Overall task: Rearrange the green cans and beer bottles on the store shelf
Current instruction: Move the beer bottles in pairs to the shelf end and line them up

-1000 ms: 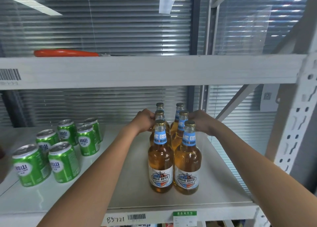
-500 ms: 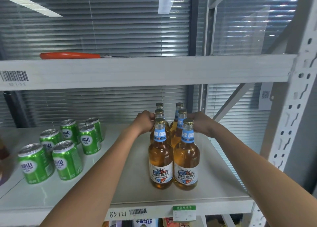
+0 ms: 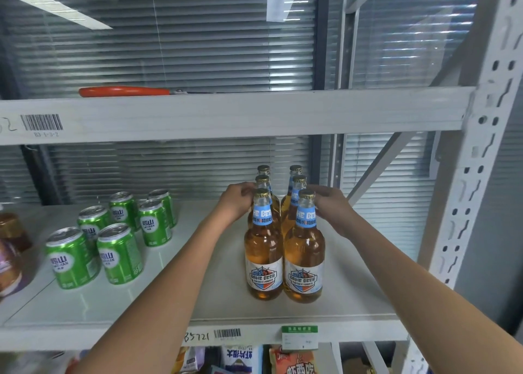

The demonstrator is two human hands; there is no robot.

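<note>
Several amber beer bottles with blue neck labels stand in two close rows on the white shelf (image 3: 353, 288), right of centre; the front pair are the front-left bottle (image 3: 263, 249) and the front-right bottle (image 3: 304, 256). My left hand (image 3: 236, 204) is curled against the necks of the left row, and my right hand (image 3: 332, 208) against those of the right row. The front necks hide which bottle each hand grips. Several green cans (image 3: 120, 253) stand upright in a loose group on the left of the same shelf, away from both hands.
The upper shelf beam (image 3: 226, 113) hangs low over the bottle caps, with an orange-handled tool (image 3: 124, 91) on it. A perforated upright post (image 3: 475, 175) bounds the right side. Brown bottles (image 3: 11, 232) stand at the far left. Snack packets (image 3: 240, 359) fill the shelf below.
Both hands have slid a little toward me along the bottle rows, from the middle necks toward the front ones. The bottles and cans have stayed put.
</note>
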